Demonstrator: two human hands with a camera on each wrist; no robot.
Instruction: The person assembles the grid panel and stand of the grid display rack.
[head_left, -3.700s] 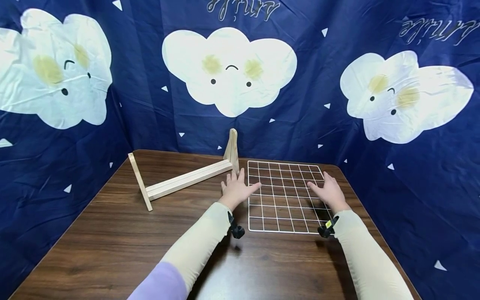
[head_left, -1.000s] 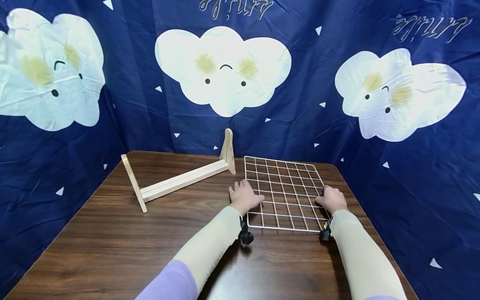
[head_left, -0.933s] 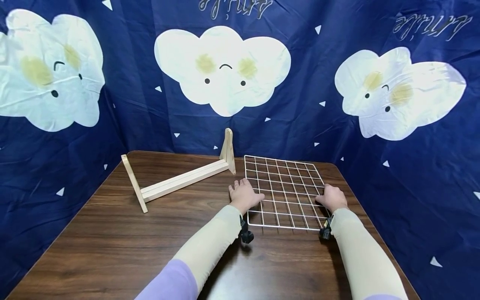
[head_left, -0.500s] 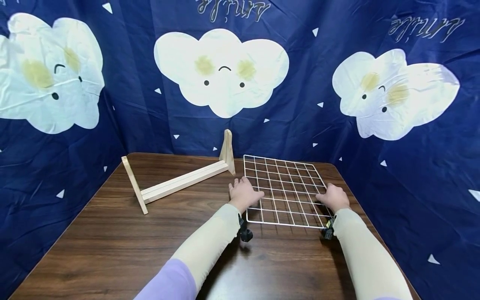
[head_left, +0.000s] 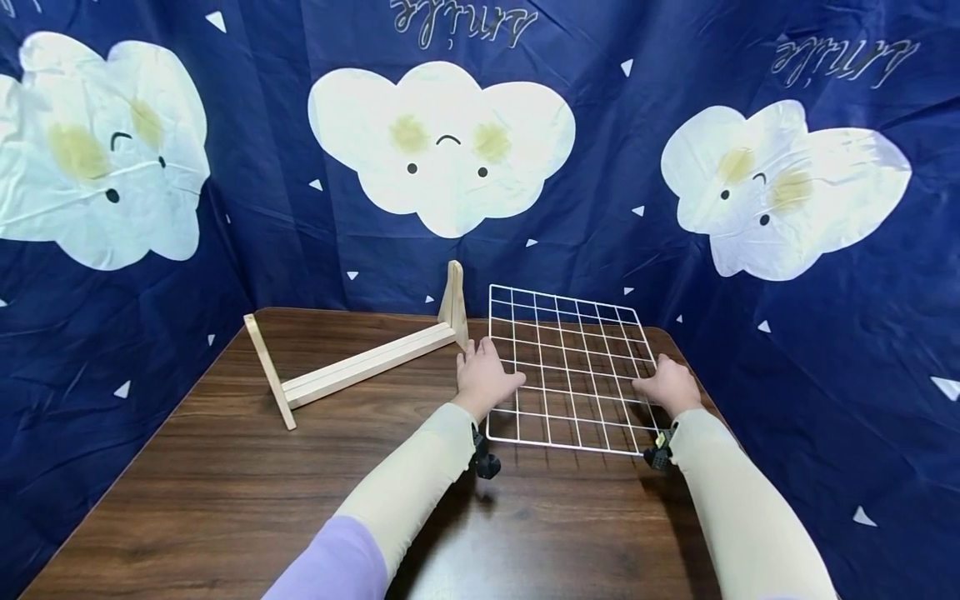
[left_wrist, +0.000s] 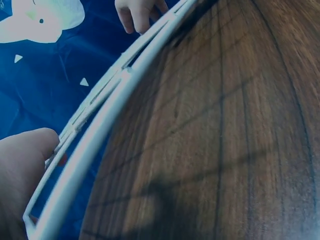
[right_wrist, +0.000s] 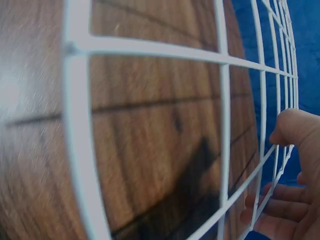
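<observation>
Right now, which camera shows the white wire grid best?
The head view, because it shows the white wire grid nearly whole, from far edge to near edge. The left wrist view catches it almost edge-on; the right wrist view shows it close up, cut off by the frame.

Head view, top centre of frame: the word "smile" (head_left: 463, 23), pale-outlined script, on the blue cloth backdrop (head_left: 592, 42), upside down, so reads right to left; upper edge close to the frame border. Head view, upper right of frame: second "smile" (head_left: 845, 62), same script, also upside down, on the cloth's right-hand side, slanted, fainter than the centre one. Extreme upper left corner: lettering fragment (head_left: 7, 7) on the cloth, cut by frame edge, can't read. Yellow patch (head_left: 661, 439) at lower right of centre, on the black wrist camera (head_left: 657, 457), too small to tell if printed. Left wrist and right wrist views: nothing readable
</observation>
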